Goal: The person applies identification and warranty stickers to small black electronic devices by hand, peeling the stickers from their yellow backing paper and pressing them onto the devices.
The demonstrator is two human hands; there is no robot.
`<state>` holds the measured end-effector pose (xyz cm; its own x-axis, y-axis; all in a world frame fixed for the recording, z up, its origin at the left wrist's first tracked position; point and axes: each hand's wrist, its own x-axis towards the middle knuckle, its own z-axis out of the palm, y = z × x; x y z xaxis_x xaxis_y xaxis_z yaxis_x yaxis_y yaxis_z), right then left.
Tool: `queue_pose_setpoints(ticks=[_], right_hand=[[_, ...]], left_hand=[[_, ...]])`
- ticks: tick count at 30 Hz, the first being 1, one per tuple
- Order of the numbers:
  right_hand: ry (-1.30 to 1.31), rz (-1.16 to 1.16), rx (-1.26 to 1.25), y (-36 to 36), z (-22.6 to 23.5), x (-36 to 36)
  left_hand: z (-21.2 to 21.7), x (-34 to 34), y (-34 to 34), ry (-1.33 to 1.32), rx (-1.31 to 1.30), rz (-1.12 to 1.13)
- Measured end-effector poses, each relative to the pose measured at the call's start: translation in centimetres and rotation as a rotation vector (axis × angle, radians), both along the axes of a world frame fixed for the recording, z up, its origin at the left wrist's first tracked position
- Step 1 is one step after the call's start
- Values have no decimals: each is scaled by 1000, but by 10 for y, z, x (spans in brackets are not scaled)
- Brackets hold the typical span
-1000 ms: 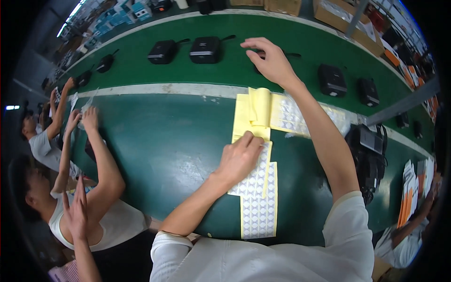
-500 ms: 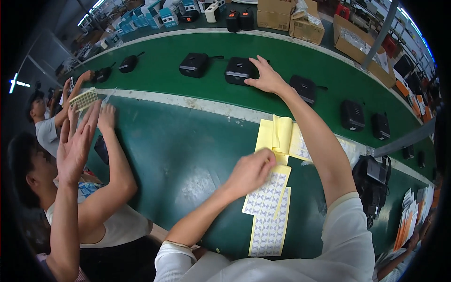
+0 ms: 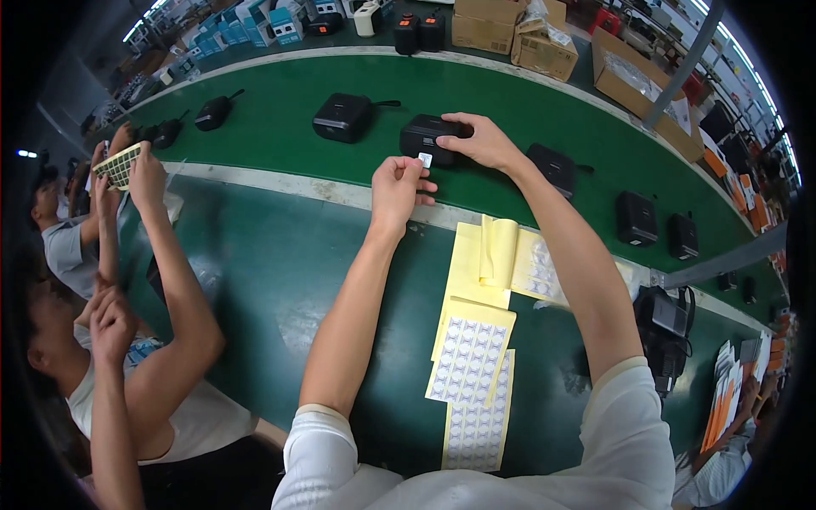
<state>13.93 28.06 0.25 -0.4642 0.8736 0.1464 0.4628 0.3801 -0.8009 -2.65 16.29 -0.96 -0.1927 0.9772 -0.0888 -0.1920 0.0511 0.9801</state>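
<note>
A small white sticker (image 3: pixel 425 159) is pinched between the thumb and forefinger of my left hand (image 3: pixel 396 194), just in front of a black box-shaped case (image 3: pixel 418 127). My right hand (image 3: pixel 478 143) grips that case by its right end, fingers over the top and thumb on the near face. The case sits on the green conveyor belt (image 3: pixel 280 102). On the worktable below my arms lie a sheet of printed white stickers (image 3: pixel 467 357), partly over another sticker sheet (image 3: pixel 478 438), and curled yellow backing paper (image 3: pixel 498 251).
More black cases, such as one on the left (image 3: pixel 342 117) and one on the right (image 3: pixel 552 168), stand along the belt. A metal post (image 3: pixel 722 255) and a black bag (image 3: pixel 667 327) are at the right. Beside me a co-worker holds a yellow sheet (image 3: pixel 119 167).
My left hand has moved from the sticker sheet up to the case, with a sticker in its fingers. The gripped case is tilted back, and the co-worker's hands have shifted.
</note>
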Motion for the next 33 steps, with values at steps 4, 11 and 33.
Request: queue_pose_setpoints(ticks=[4, 11, 33], right_hand=[[14, -15, -8, 2, -2, 7], [42, -18, -25, 0, -6, 20], [-65, -36, -16, -24, 6, 53]], left_hand=[[-7, 11, 12, -24, 6, 21], [-9, 20, 18, -61, 5, 34], [5, 45, 10, 204, -231, 22]])
